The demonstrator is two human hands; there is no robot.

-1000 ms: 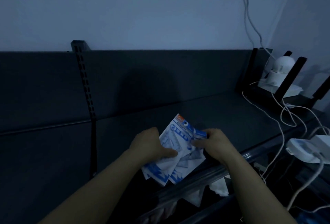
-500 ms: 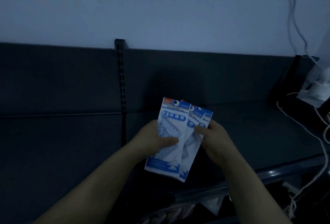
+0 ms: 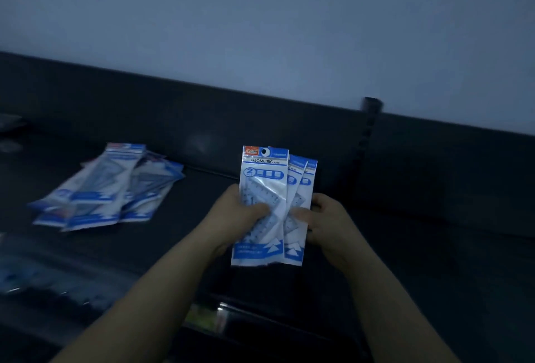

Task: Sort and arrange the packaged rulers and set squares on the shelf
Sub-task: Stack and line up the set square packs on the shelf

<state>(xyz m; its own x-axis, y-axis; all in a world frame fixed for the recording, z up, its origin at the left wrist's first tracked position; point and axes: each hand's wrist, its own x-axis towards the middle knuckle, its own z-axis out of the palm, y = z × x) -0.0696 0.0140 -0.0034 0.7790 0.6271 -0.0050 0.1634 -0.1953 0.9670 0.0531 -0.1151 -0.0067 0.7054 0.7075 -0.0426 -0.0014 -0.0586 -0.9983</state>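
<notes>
Packets squared, pile in view
Your left hand point(image 3: 240, 212) and right hand point(image 3: 327, 218) each grip the blue-and-white plastic set-square packets point(image 3: 262, 189), now upright at centre (three, fanned); you've turned toward the pile of matching packets point(image 3: 107, 189) at 9 o'clock on the dark shelf point(image 3: 405, 247), likely their destination.

Both forearms extended forward, left hand point(image 3: 240, 213) and right hand point(image 3: 330, 218) gripping fanned packets point(image 3: 262, 177), thumbs in front

Dim light — pale wall point(image 3: 260, 29) above dark shelf point(image 3: 434, 218).
</notes>
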